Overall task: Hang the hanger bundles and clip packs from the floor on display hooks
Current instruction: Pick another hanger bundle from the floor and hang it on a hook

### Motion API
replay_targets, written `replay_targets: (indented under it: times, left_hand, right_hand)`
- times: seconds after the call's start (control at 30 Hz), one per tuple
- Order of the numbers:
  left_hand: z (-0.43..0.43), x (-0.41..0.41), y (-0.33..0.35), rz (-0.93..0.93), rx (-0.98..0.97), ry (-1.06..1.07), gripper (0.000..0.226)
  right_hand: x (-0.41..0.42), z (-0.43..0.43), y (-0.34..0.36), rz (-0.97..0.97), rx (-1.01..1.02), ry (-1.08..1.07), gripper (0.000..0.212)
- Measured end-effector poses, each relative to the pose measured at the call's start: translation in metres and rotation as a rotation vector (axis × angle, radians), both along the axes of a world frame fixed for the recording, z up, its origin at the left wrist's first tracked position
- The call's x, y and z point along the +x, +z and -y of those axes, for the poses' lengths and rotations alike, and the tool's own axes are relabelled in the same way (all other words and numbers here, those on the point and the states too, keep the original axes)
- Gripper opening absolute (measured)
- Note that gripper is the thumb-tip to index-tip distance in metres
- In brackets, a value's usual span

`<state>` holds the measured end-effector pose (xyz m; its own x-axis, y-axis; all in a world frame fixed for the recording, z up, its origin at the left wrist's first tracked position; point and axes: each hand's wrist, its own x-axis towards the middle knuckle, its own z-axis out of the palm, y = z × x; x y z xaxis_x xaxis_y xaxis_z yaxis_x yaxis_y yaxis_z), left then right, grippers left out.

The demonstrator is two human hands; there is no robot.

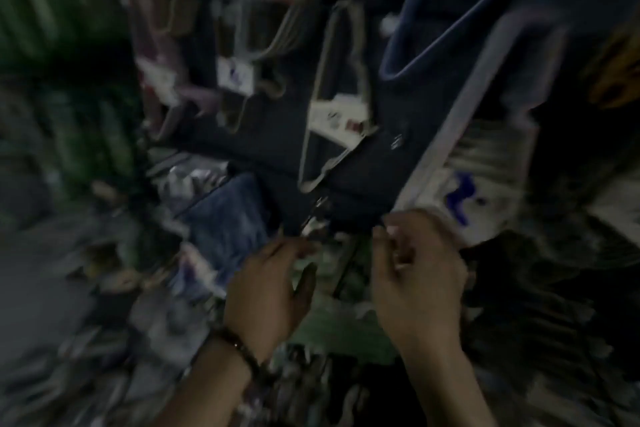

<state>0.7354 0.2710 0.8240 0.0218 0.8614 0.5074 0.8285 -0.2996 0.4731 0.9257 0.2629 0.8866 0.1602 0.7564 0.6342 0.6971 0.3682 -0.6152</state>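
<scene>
Super blurry, dark shot. White hanger bundle (478, 163) up against the dark display panel (363, 166) on the right, beige hanger bundle (332, 97) just left of it. Right hand (415, 270) curled at the white bundle's lower corner, can't tell if actually pinching. Left hand (273, 288) loose, fingers apart, seemingly gripping nothing. Probably light, stiff, rattly plastic; better grabbed by the hook neck or paper band than one arm.

Hanger bundle (309, 184) plastic, matt; label (337, 118) paper.
</scene>
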Motion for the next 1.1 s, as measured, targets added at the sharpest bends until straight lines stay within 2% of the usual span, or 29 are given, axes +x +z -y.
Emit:
replay_targets:
  times: [0.03, 0.1, 0.17, 0.27, 0.33, 0.43, 0.5, 0.63, 0.77, 0.9, 1.1]
  left_hand:
    - [0.016, -0.014, -0.017, -0.024, -0.113, 0.038, 0.017]
    - [0.051, -0.044, -0.048, -0.066, -0.370, 0.108, 0.013]
    - [0.089, -0.078, -0.080, -0.073, -0.578, 0.158, 0.019]
    - [0.149, -0.138, -0.123, -0.017, -0.739, 0.236, 0.016]
    - [0.188, -0.180, -0.142, 0.040, -0.847, 0.288, 0.021]
    - [0.244, -0.243, -0.163, 0.104, -0.933, 0.374, 0.027]
    - [0.285, -0.290, -0.178, 0.135, -0.945, 0.456, 0.026]
    - [0.360, -0.385, -0.208, 0.227, -0.993, 0.588, 0.021]
    - [0.398, -0.448, -0.225, 0.308, -1.071, 0.627, 0.021]
    - [0.402, -0.515, -0.240, 0.356, -1.119, 0.632, 0.026]
    - [0.360, -0.612, -0.280, 0.426, -1.144, 0.684, 0.025]
  right_hand:
    - [-0.018, 0.000, -0.022, 0.058, -0.105, 0.158, 0.004]
    - [-0.059, 0.007, -0.065, 0.182, -0.365, 0.393, 0.016]
    - [-0.103, 0.025, -0.102, 0.288, -0.566, 0.580, 0.024]
    - [-0.165, 0.057, -0.145, 0.361, -0.787, 0.865, 0.022]
    - [-0.208, 0.077, -0.173, 0.469, -0.893, 0.989, 0.032]
    - [-0.278, 0.102, -0.214, 0.642, -1.024, 1.024, 0.016]
    - [-0.331, 0.123, -0.235, 0.695, -1.058, 1.033, 0.035]
    - [-0.434, 0.166, -0.272, 0.665, -1.129, 1.069, 0.028]
    - [-0.494, 0.184, -0.299, 0.610, -1.162, 1.059, 0.020]
    - [-0.547, 0.187, -0.322, 0.599, -1.252, 1.026, 0.017]
    - [-0.641, 0.148, -0.371, 0.609, -1.313, 1.008, 0.012]
